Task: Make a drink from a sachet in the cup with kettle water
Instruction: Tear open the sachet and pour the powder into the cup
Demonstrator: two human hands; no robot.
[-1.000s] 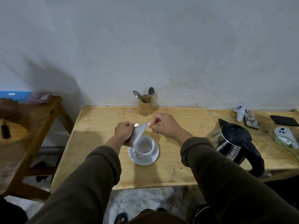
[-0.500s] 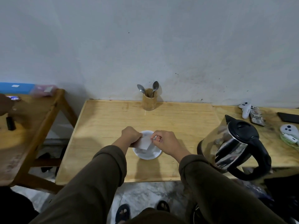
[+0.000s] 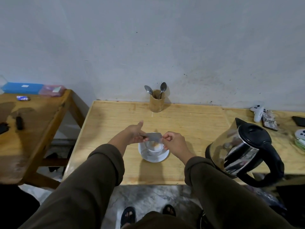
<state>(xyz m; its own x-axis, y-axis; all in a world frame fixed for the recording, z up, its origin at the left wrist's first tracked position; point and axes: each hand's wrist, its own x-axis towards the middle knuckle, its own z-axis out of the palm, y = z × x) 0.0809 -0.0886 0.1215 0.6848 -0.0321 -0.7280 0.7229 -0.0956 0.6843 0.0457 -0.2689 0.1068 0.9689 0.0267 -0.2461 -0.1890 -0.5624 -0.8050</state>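
— Grey plaster wall behind, and what stands in front of it?

— A pale wooden worktop (image 3: pixel 115 116) against that wall. At its far edge is a wooden holder (image 3: pixel 156 103) with two spoons (image 3: pixel 163 88) standing in it, bowls up.

— Where is the cup?

— Near the middle of the worktop, on a white saucer (image 3: pixel 148 157). The cup (image 3: pixel 155 148) is white too, and some brownish powder shows inside it.

— And the sachet?

— Held flat just above the cup. The sachet (image 3: pixel 153 138) spans between both hands. The left hand (image 3: pixel 134 134) pinches its left end with the fingers, thumb sticking up and away. The right hand (image 3: pixel 173 142) is curled closed on the right end.

— Is the sachet touching the cup?

— Cannot tell; it overlaps the far rim from this angle.

— The kettle?

— Right of the cup, well apart from it, near the front edge. The kettle (image 3: pixel 239 146) has a shiny steel body, black lid and black handle, and the lid is shut.

— Anything else around?

— At the far right lie a white controller (image 3: pixel 257 111) and a phone (image 3: pixel 269 121). To the left is a second, darker table (image 3: pixel 41 121) with a blue box (image 3: pixel 23 88) at its far edge. Both sleeves (image 3: pixel 92 179) are dark olive, and sandalled feet (image 3: pixel 128 215) show on the marbled floor below.
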